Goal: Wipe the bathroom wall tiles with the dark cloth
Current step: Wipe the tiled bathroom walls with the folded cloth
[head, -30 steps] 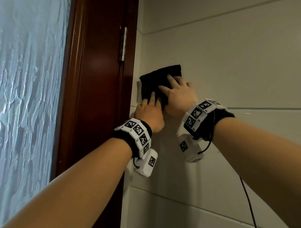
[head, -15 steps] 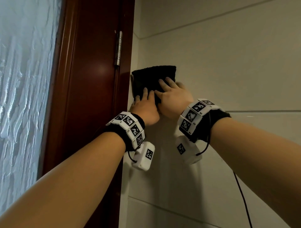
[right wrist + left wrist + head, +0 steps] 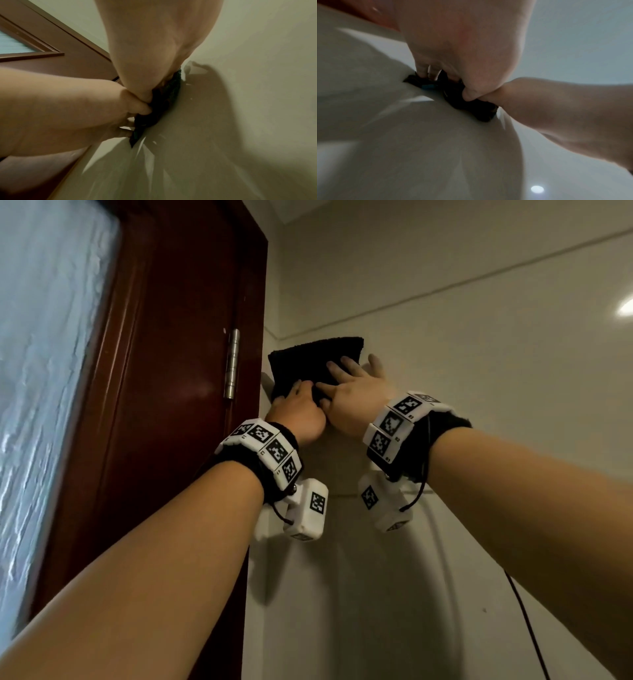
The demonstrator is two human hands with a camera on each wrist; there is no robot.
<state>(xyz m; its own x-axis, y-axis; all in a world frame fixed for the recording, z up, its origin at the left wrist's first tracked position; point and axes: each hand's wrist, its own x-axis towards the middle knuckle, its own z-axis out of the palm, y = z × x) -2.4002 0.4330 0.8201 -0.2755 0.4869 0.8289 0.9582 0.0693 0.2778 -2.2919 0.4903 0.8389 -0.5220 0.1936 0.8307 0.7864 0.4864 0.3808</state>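
A dark folded cloth (image 3: 308,361) lies flat against the pale wall tiles (image 3: 479,412), tight beside the door frame. My left hand (image 3: 299,409) presses its lower left part, fingertips and thumb on the fabric. My right hand (image 3: 354,395) lies on its lower right part with fingers spread and straight, the outer ones reaching past the cloth onto the tile. The two hands touch side by side. The left wrist view shows the left hand (image 3: 462,47) on the bunched cloth (image 3: 457,98). The right wrist view shows the right hand (image 3: 154,47) over the cloth (image 3: 169,97).
A dark red wooden door frame (image 3: 191,371) with a metal hinge (image 3: 233,364) stands directly left of the cloth. A frosted glass panel (image 3: 44,371) fills the far left. Grout lines cross the tiles; a black cable (image 3: 527,628) hangs below my right forearm.
Both hands have slid the cloth up the wall along the door frame, close under a grout line. My view has tilted upward with them.
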